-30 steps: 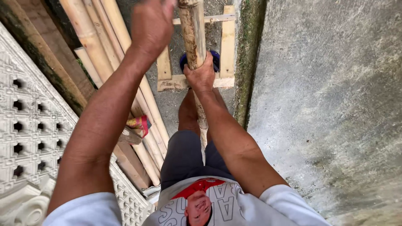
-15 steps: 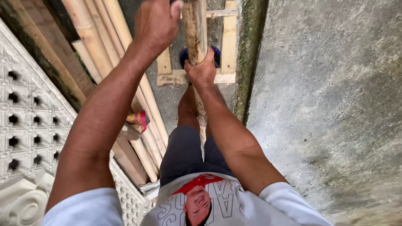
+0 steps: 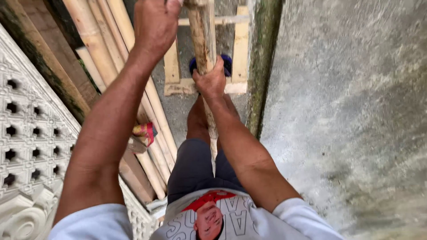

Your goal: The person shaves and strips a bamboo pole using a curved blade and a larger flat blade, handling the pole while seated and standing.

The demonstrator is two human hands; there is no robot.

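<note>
We've got both hands on the rough, weathered bamboo pole [image 3: 202,49], which runs upright down the middle of the view: left hand [image 3: 155,24] clenched around it at 12 o'clock, right hand [image 3: 211,81] gripping lower, toward centre. The pole's foot sits by the pale wooden frame [image 3: 240,49] on the concrete floor [image 3: 178,106]. The risk we see: that surface looks splintery, so a sliding grip could tear skin, and a slip could swing it into the leaning light bamboo poles [image 3: 102,53] at 10 o'clock.

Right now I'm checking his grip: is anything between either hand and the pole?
Nothing visible. The right hand wraps the pole directly; the left hand is closed at its top by the frame edge, contact unclear.
</note>
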